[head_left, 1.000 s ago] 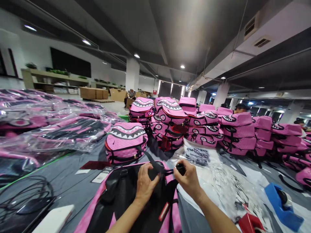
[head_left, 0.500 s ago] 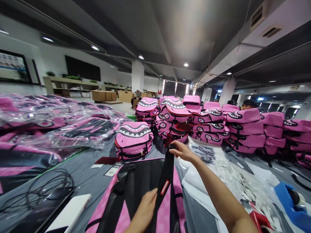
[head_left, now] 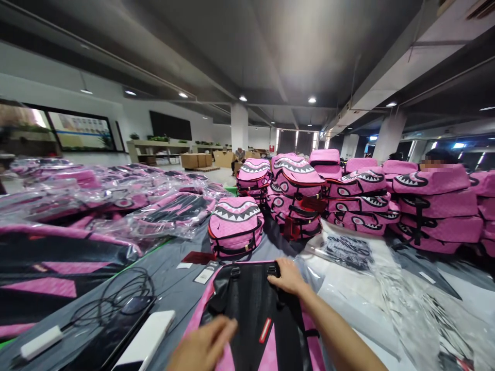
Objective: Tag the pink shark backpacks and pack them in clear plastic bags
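Note:
A pink and black backpack (head_left: 251, 293) lies in front of me, its black back panel and straps facing up. A small red label (head_left: 265, 331) shows on one strap. My right hand (head_left: 288, 278) is closed on the backpack's top right corner, thumb beside the black strap buckle (head_left: 271, 271) and fingers over the edge. Over the lower left of the backpack is my left hand (head_left: 209, 340), slightly blurred, fingers stretched out with nothing visible in them.
Stacked pink shark-mouth backpacks (head_left: 297, 180) stand ahead and to the right. Plastic-wrapped backpacks (head_left: 174, 211) cover the left side. Nearby lie a white box-like object (head_left: 149, 335), a black cable (head_left: 116, 293), a tag (head_left: 204, 274) and clear plastic bags (head_left: 356, 299).
The lifted shoulder strap now lies down on the backpack. My right hand has lowered to the bag's top corner, and my left hand has let go of the strap. The view has turned left.

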Available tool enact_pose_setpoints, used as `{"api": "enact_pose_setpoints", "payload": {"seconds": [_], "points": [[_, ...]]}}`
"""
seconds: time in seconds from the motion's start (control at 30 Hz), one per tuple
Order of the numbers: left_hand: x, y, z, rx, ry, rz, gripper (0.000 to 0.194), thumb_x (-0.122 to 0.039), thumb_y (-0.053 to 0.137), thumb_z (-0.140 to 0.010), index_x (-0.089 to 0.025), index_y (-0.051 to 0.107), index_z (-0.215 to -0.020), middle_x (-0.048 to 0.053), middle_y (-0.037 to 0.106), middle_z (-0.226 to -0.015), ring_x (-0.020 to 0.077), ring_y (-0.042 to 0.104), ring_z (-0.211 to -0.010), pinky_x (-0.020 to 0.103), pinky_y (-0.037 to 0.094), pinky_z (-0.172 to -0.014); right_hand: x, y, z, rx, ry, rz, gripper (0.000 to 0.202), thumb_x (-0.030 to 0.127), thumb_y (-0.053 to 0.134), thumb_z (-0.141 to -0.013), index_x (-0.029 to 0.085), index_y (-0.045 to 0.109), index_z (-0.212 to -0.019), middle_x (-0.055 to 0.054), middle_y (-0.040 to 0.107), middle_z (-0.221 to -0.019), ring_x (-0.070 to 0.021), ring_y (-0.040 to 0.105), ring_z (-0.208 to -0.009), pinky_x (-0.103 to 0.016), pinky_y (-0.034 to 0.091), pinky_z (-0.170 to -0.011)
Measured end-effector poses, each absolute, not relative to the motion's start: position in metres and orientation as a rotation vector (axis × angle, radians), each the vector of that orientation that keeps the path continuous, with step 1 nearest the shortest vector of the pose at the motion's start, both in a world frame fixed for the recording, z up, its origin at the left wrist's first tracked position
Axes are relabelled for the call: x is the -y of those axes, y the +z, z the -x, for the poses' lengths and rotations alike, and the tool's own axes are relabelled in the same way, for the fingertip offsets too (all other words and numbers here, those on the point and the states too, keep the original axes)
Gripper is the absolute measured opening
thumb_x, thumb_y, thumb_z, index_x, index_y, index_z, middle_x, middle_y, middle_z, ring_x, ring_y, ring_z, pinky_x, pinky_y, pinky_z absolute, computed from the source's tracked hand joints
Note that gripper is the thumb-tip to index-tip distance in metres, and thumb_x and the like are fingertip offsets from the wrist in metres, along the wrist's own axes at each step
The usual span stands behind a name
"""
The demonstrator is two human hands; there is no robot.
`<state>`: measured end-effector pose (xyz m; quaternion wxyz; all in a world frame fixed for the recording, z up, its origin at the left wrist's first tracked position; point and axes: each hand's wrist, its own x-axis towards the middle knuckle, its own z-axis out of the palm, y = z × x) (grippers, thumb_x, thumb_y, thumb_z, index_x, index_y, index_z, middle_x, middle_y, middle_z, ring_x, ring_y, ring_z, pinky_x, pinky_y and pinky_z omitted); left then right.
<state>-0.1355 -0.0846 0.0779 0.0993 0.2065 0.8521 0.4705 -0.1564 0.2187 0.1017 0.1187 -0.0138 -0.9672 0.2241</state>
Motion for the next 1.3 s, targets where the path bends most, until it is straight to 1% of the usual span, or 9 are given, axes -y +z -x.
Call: {"api": "enact_pose_setpoints", "payload": {"seconds": [0.1,0.17,0.3,0.43,0.57,0.73,0.87,1.1,1.3], "points": [[0.061,0.101,0.222,-2.905,1.19,-0.522,0.036,-0.047,0.051,-0.087,-0.024,0.069,-0.107,0.007,0.073,-0.119,0.0332,0.06,-0.124,0.043,0.045,-0.103,-0.212,0.09,0.151,2.747,0.643,0.044,0.045,0.032,0.07,-0.08,0.017,0.058,-0.121,-0.014,0.064,-0.124,-0.0306,0.058,-0.118,-0.043,0.042,-0.105],[0.04,0.108,0.271,-2.93,1.082,-0.42,0.032,-0.044,0.053,-0.089,-0.018,0.07,-0.091,0.01,0.076,-0.1,0.0331,0.068,-0.108,0.045,0.05,-0.095,-0.213,0.079,0.151,2.672,0.678,0.019,0.047,0.031,0.07,-0.077,0.019,0.057,-0.121,-0.012,0.064,-0.123,-0.0284,0.059,-0.116,-0.04,0.044,-0.104],[0.015,0.102,0.318,-2.903,0.894,-0.358,0.04,-0.046,0.063,-0.092,-0.018,0.061,-0.064,-0.004,0.059,-0.054,0.0186,0.067,-0.063,0.035,0.053,-0.071,-0.219,0.058,0.157,2.498,0.767,-0.077,0.047,0.029,0.071,-0.072,0.02,0.056,-0.116,-0.009,0.064,-0.116,-0.027,0.06,-0.11,-0.04,0.047,-0.1],[0.007,0.088,0.307,-2.93,0.937,-0.65,0.035,-0.045,0.057,-0.095,-0.019,0.07,-0.077,0.0,0.071,-0.072,0.0203,0.071,-0.081,0.034,0.053,-0.078,-0.21,0.06,0.165,2.561,0.678,0.05,0.048,0.035,0.075,-0.068,0.019,0.058,-0.11,-0.011,0.063,-0.108,-0.0312,0.059,-0.103,-0.046,0.049,-0.094],[0.005,0.079,0.286,-2.948,1.044,-1.032,0.045,-0.049,0.042,-0.095,-0.022,0.076,-0.083,0.005,0.076,-0.091,0.0271,0.07,-0.095,0.035,0.053,-0.084,-0.191,0.074,0.164,2.654,0.568,0.115,0.065,0.038,0.079,-0.066,0.014,0.057,-0.123,-0.017,0.061,-0.116,-0.037,0.056,-0.11,-0.052,0.046,-0.098],[0.034,0.071,0.266,-3.104,1.13,-1.325,0.037,-0.049,0.048,-0.091,-0.025,0.075,-0.098,0.007,0.071,-0.094,0.0262,0.067,-0.092,0.043,0.055,-0.088,-0.187,0.073,0.141,2.522,0.581,-0.057,0.042,0.024,0.071,-0.075,0.018,0.061,-0.115,-0.012,0.062,-0.111,-0.0302,0.056,-0.106,-0.046,0.048,-0.096],[0.056,0.058,0.244,-3.201,1.161,-1.498,0.035,-0.051,0.054,-0.09,-0.025,0.07,-0.109,0.007,0.068,-0.104,0.0281,0.063,-0.102,0.045,0.056,-0.092,-0.187,0.066,0.121,2.4,0.637,-0.225,0.044,0.017,0.068,-0.075,0.021,0.06,-0.118,-0.009,0.062,-0.113,-0.0273,0.056,-0.108,-0.045,0.049,-0.098],[0.059,0.025,0.194,-3.304,1.071,-1.577,0.026,-0.032,0.051,-0.095,-0.022,0.064,-0.115,0.009,0.068,-0.108,0.0306,0.057,-0.112,0.048,0.052,-0.098,-0.186,0.046,0.078,2.491,0.511,-0.33,0.043,0.003,0.057,-0.081,0.018,0.061,-0.121,-0.011,0.065,-0.113,-0.0259,0.058,-0.109,-0.043,0.051,-0.099],[0.057,0.011,0.184,-3.217,0.839,-1.67,0.032,-0.023,0.047,-0.095,-0.018,0.061,-0.123,0.012,0.068,-0.117,0.0292,0.058,-0.115,0.045,0.049,-0.102,-0.197,0.035,0.078,2.678,0.48,-0.309,0.039,0.006,0.056,-0.09,0.018,0.063,-0.126,-0.012,0.068,-0.116,-0.026,0.061,-0.109,-0.045,0.052,-0.099]]}}
